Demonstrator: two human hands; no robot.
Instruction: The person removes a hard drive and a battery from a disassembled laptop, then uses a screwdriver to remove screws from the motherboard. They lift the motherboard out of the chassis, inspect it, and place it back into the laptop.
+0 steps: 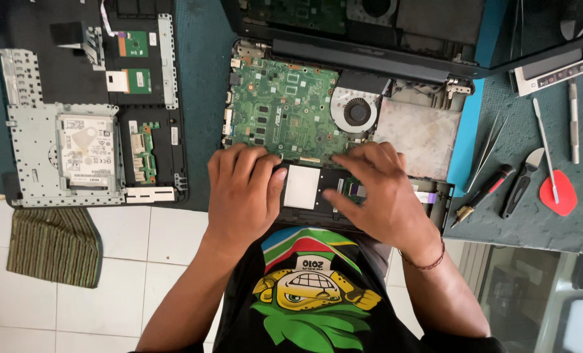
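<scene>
An opened laptop base (pixel 344 131) lies in the middle of the view, its green board (pixel 282 111) bare and a round fan (pixel 357 112) at about 3 o'clock from the board. Both hands sit on the near edge of the base, at 6 o'clock from the board.

The left hand (pixel 242 189) lies palm down, fingers together and bent, their tips on the board's lower edge. It grips nothing that can be seen. The right hand (pixel 380 193) lies flat with fingers spread, pointing toward 10 o'clock; its fingertips press on the dark strip below the board, near a small memory stick (pixel 353 189) that shows between the fingers. Whether the hand pinches the stick or only rests on it is hard to tell, since the fingers hide most of it. A white pad (pixel 301 186) sits between the two hands, just beside the left thumb.

The lid (pixel 370 39) leans open at 12 o'clock from the hands. At 9 o'clock, well apart, lies the removed cover (pixel 144 85) with a drive (pixel 87 151) in a metal bracket. A striped cloth (pixel 55 245) lies at 8 o'clock on white tiles. At 3 o'clock, on a dark mat (pixel 533 222), lie tweezers (pixel 489 147), a screwdriver (pixel 484 195), a black pry tool (pixel 520 186) and a red pick (pixel 558 193).
</scene>
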